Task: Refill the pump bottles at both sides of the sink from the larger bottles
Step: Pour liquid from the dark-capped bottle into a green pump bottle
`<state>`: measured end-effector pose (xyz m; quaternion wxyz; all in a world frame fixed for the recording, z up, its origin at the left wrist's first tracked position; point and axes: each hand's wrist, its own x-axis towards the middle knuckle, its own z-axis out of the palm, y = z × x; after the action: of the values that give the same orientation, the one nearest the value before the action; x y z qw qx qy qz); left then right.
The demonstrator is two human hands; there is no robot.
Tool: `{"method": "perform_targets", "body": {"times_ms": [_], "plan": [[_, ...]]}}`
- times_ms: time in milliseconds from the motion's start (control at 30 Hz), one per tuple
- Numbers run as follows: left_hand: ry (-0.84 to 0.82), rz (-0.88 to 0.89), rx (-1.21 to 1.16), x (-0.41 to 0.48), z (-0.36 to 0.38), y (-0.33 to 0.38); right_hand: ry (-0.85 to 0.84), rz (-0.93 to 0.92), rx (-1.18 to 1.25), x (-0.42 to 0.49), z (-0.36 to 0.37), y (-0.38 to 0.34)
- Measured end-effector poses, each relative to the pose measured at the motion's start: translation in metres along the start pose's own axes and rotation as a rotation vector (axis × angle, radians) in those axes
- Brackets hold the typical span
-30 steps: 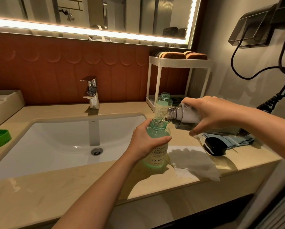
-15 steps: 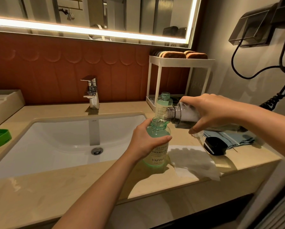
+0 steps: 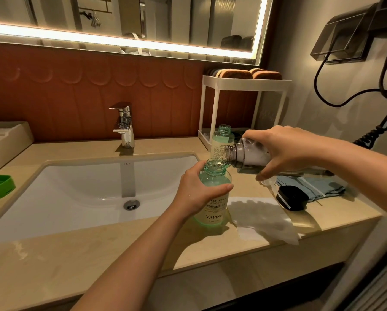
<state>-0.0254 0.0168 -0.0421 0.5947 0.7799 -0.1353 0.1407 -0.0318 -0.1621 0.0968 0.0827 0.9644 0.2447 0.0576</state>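
One head-worn view looks forward and down, close over the sink [image 3: 111, 187] and counter [image 3: 75, 261].

Left hand [image 3: 193, 190] grips green bottle [image 3: 213, 198] upright on counter [image 3: 98, 261] right of sink [image 3: 93, 187]. Right hand [image 3: 284, 151] tips clear bottle [image 3: 246, 154] over its open neck

free: over sink basin [image 3: 75, 189] and front counter strip [image 3: 98, 250] | centre: i hold pump bottle [image 3: 213, 212] and tilted larger bottle [image 3: 248, 153], these close the way to the right | right: white rack [image 3: 244, 83], open green bottle [image 3: 221, 140] before it, black object [image 3: 291, 197], blue cloth [image 3: 322, 187], paper towel [image 3: 262, 218] | back: faucet [image 3: 124, 124]
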Motion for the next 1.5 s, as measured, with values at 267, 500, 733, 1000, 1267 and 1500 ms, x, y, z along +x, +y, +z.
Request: {"method": "perform_targets", "body": {"times_ms": [267, 500, 733, 1000, 1267, 1500], "plan": [[-0.001, -0.012, -0.016, -0.001, -0.001, 0.002, 0.001, 0.002, -0.003, 0.001, -0.002, 0.000], [0.004, -0.010, -0.018, -0.001, 0.000, 0.002, 0.000, -0.002, -0.013, 0.001, -0.002, 0.000], [0.014, -0.019, -0.048, -0.005, 0.001, 0.000, 0.002, -0.004, -0.034, 0.003, -0.002, 0.001], [0.020, -0.008, -0.022, -0.007, 0.001, -0.005, 0.001, -0.006, -0.038, 0.004, -0.002, 0.002], [-0.006, -0.026, -0.011, -0.011, -0.001, -0.008, -0.010, -0.021, -0.023, 0.007, -0.002, 0.004], [0.052, -0.022, -0.031, -0.011, 0.005, -0.008, -0.001, -0.017, 0.040, 0.007, 0.005, 0.008]]}}
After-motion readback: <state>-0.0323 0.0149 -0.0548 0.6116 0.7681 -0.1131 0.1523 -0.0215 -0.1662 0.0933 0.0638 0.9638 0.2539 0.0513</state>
